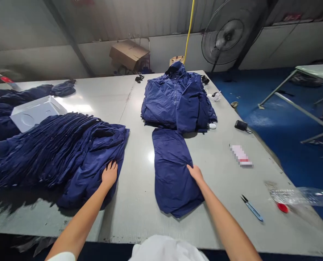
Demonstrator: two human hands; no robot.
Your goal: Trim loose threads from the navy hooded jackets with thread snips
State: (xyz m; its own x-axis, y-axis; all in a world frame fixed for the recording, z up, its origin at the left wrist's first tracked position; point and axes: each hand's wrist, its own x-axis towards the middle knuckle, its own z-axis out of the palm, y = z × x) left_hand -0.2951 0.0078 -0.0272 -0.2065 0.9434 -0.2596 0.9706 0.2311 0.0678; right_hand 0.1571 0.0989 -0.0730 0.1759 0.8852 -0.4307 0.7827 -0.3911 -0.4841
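A long row of navy garments (55,148) lies fanned and overlapping on the left of the table. My left hand (109,175) rests on its nearest garment, fingers laid over the fabric and slightly apart. In front of me a folded navy cloth piece (172,174) lies flat, narrower at its far end. At its right edge, my right hand (196,173) pinches the fabric; the fingertips are partly hidden. Just beyond that piece sits a stack of navy hooded jackets (174,99), the top one with its zip facing up.
Right of the cloth lie blue thread snips (252,208), a plastic bottle (302,196), a red cap (282,207), a blurred-out pink item (240,156) and a small black case (241,125). A white box (37,111) stands among garments at left. A fan (228,34) is behind.
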